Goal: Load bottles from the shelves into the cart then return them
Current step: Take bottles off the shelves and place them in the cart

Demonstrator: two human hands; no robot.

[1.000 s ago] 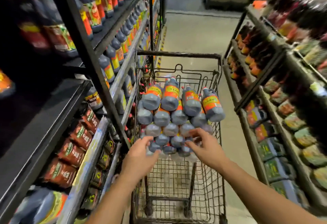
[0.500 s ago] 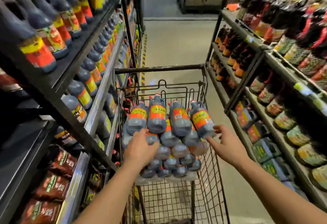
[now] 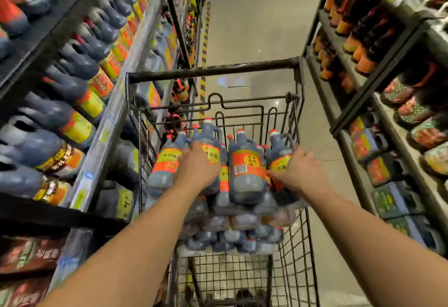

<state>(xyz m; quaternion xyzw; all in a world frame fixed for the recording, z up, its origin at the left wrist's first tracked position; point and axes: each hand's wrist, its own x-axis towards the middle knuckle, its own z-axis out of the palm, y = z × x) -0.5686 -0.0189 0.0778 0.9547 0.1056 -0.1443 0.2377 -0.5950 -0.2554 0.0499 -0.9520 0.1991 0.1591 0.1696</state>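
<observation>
A black wire cart (image 3: 213, 71) stands in the aisle, holding a stack of dark sauce bottles (image 3: 246, 173) with orange-and-yellow labels and red caps. My left hand (image 3: 197, 167) lies on the second bottle from the left in the top row, fingers curled over it. My right hand (image 3: 299, 169) grips the rightmost top bottle (image 3: 278, 147) at its label. Lower rows of bottles lie under the top row, partly hidden by my arms.
Dark shelving on the left (image 3: 116, 103) carries rows of the same kind of bottles and red packets lower down. The right shelves (image 3: 378, 81) hold bottles, jars and boxes. Grey aisle floor (image 3: 254, 27) runs ahead of the cart.
Both hands moved up from the lower bottles to the top row. The left hand now sits on a top bottle and the right hand closed on the rightmost one. The view tilted closer.
</observation>
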